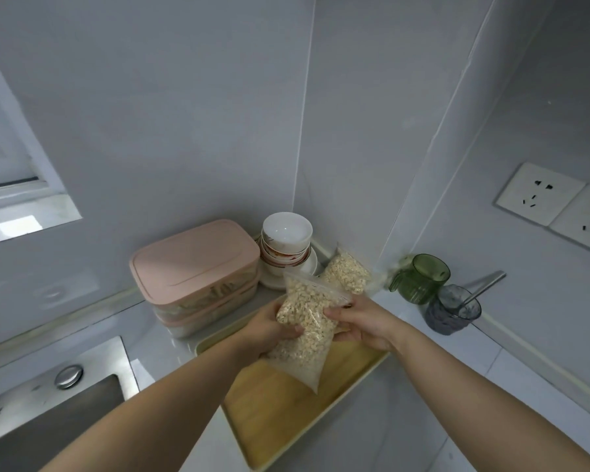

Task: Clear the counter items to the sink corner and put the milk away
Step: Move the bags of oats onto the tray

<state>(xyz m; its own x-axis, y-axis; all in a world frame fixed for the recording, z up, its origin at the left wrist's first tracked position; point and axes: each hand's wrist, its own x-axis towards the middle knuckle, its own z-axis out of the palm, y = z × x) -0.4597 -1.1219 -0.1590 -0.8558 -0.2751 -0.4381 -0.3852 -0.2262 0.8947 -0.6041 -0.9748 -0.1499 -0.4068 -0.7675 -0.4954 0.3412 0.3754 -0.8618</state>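
Note:
A clear zip bag of oats (pixel 307 321) is held above a wooden tray (pixel 280 403) on the counter. My left hand (pixel 269 330) grips the bag's left side, and my right hand (pixel 358 327) pinches its right side near the zip. A second bag of oats (pixel 346 272) leans in the wall corner behind it. No milk is in view.
Two stacked pink-lidded containers (pixel 195 264) sit left of the corner, with stacked white bowls (pixel 286 240) on a plate beside them. A green cup (pixel 419 279) and a grey glass with a spoon (pixel 452 315) stand at the right wall. The steel sink (pixel 48 413) is at lower left.

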